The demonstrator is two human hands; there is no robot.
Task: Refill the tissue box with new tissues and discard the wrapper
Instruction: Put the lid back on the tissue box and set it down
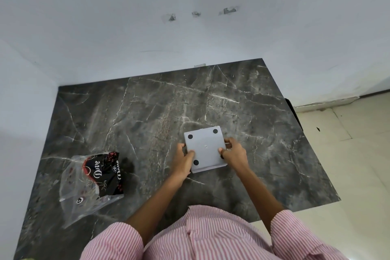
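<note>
Toward the right half of the dark marble table [147, 112], somewhat nearer the front edge than the back: grey tissue box [205, 149], turned bottom-up, flat underside facing the camera. Three round black feet [190, 136] visible at its corners, fourth corner covered by a thumb. Small mark at the centre of the underside. Thin paler strip along the near edge of the box; lid or base panel, cannot tell.

Left hand [184, 159] clamped on the box's left side, thumb laid over the underside near the front left foot, fingers wrapped around and out of sight behind the edge. Right hand [234, 153] clamped on the right side, thumb on the underside, fingers curled over the edge. Box held between both hands just above or on the table; contact with the surface not clear.

Near the left edge of the table, well apart from the box: plastic wrapper [95, 177], lying flat and crumpled, partly clear, partly black with red print and white "Dove" lettering. Looks collapsed; contents, if any, cannot be told.

Along the bottom: pink-and-white striped shirt [211, 236], short sleeves, bare forearms reaching forward. Behind the table, white wall [126, 27] with a few chipped patches. At right, pale tiled floor [348, 164].
</note>
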